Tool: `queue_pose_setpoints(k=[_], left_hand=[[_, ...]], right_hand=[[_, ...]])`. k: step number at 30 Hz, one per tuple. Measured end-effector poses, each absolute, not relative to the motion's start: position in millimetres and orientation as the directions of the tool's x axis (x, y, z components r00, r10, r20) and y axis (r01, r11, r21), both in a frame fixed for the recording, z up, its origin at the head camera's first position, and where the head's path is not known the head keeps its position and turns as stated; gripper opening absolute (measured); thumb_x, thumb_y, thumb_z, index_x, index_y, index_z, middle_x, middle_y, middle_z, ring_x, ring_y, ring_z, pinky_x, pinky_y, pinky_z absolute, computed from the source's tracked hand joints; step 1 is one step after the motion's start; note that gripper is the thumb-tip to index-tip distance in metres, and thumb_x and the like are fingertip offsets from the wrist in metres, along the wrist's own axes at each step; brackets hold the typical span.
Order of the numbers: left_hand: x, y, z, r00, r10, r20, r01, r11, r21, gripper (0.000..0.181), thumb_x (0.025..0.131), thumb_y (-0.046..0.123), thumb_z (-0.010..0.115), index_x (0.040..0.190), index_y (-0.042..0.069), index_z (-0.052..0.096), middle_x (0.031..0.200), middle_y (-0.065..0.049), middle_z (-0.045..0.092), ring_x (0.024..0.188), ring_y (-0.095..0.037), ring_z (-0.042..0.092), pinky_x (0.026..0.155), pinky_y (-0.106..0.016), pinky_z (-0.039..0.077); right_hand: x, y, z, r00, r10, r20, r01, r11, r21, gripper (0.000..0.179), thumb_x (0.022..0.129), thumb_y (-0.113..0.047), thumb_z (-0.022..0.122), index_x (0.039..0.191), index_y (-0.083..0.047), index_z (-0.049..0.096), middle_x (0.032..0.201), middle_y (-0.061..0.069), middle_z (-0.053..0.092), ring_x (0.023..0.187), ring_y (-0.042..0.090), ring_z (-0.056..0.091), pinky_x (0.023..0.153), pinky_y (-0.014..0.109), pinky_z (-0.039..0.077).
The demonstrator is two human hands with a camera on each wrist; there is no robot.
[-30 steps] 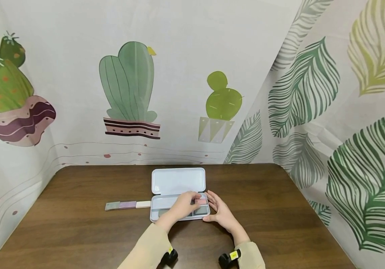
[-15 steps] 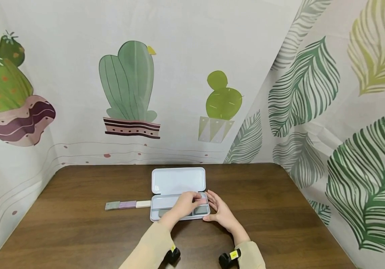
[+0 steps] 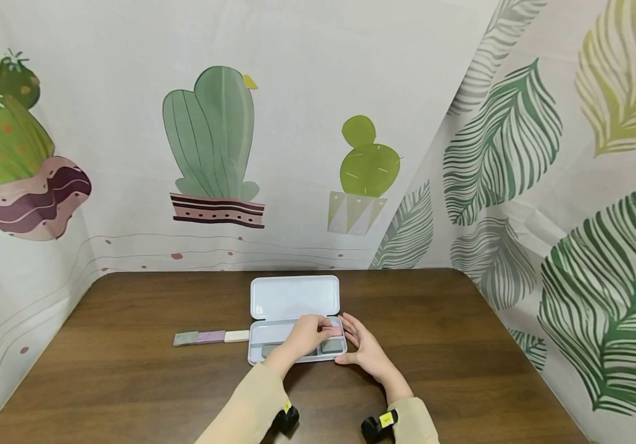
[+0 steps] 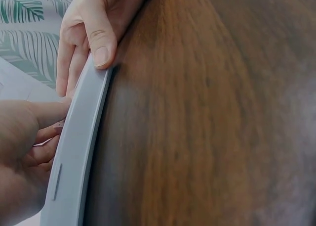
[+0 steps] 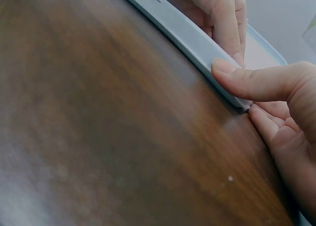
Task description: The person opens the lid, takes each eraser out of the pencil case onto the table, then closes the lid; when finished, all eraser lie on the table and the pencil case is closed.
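Left hand [image 3: 302, 337] and right hand [image 3: 372, 356] at the open case [image 3: 270, 333], lower centre of the frame.
We see the right gripping its right end; the left bends its fingers over the pink block [image 3: 337, 332] between them, whether holding it we cannot tell.

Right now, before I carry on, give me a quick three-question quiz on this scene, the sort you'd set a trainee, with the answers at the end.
1. Multiple choice: in the row of blocks, which colour lies nearest the pale case? A) green, B) purple, C) white.
2. True or false: the case's lid is shut.
3. Fill in the blank: inside the case, the left hand has its fingertips at a ____ piece.

Key:
1. C, the white block.
2. False; the lid is open.
3. Pink.
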State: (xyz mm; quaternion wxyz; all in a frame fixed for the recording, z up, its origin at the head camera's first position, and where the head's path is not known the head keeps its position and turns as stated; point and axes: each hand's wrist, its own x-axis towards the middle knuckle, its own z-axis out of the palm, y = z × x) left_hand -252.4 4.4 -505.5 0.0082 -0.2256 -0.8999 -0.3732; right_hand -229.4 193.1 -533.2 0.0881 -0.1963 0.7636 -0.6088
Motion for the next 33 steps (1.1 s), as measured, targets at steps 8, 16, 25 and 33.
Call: queue_pose_setpoints(k=[8, 16, 25, 33], left_hand=[[-252.2, 4.4, -506.5, -0.906, 0.376, 0.196, 0.401, 0.612, 0.681, 0.019, 0.088, 0.022, 0.073, 0.091, 0.003, 0.073, 0.084, -0.004, 0.071, 0.079, -0.015, 0.062, 0.074, -0.029, 0.052], [-251.9, 4.4, -506.9, -0.912, 0.368, 0.183, 0.385, 0.607, 0.695, 0.018, 0.089, 0.019, 0.071, 0.094, 0.002, 0.071, 0.088, -0.006, 0.072, 0.084, -0.017, 0.064, 0.077, -0.031, 0.053], [-250.0, 2.1, -509.5, -0.909, 0.351, 0.226, 0.402, 0.586, 0.704, 0.017, 0.088, 0.021, 0.072, 0.09, 0.004, 0.072, 0.084, -0.003, 0.07, 0.077, -0.012, 0.06, 0.071, -0.026, 0.051], [-246.4, -4.9, -504.3, -0.914, 0.325, 0.243, 0.391, 0.544, 0.743, 0.02, 0.087, 0.023, 0.073, 0.092, 0.004, 0.071, 0.086, -0.005, 0.07, 0.075, -0.01, 0.058, 0.068, -0.023, 0.049]], right_hand=[[-229.6, 193.2, -533.7, -0.911, -0.402, 0.095, -0.185, 0.19, -0.964, 0.098, 0.074, 0.004, 0.08, 0.15, 0.01, 0.018, 0.154, 0.031, 0.028, 0.143, 0.044, 0.029, 0.114, 0.047, 0.027], [-230.0, 193.1, -534.1, -0.909, -0.406, 0.091, -0.183, 0.193, -0.964, 0.098, 0.074, 0.004, 0.079, 0.15, 0.01, 0.017, 0.154, 0.031, 0.028, 0.143, 0.044, 0.028, 0.114, 0.047, 0.027], [-229.7, 193.4, -534.4, -0.907, -0.409, 0.097, -0.19, 0.191, -0.963, 0.098, 0.074, 0.004, 0.079, 0.15, 0.01, 0.017, 0.154, 0.032, 0.028, 0.143, 0.045, 0.028, 0.114, 0.048, 0.027], [-229.4, 193.2, -533.6, -0.909, -0.405, 0.095, -0.185, 0.19, -0.964, 0.098, 0.074, 0.004, 0.079, 0.15, 0.01, 0.017, 0.154, 0.031, 0.027, 0.144, 0.044, 0.027, 0.114, 0.048, 0.026]])
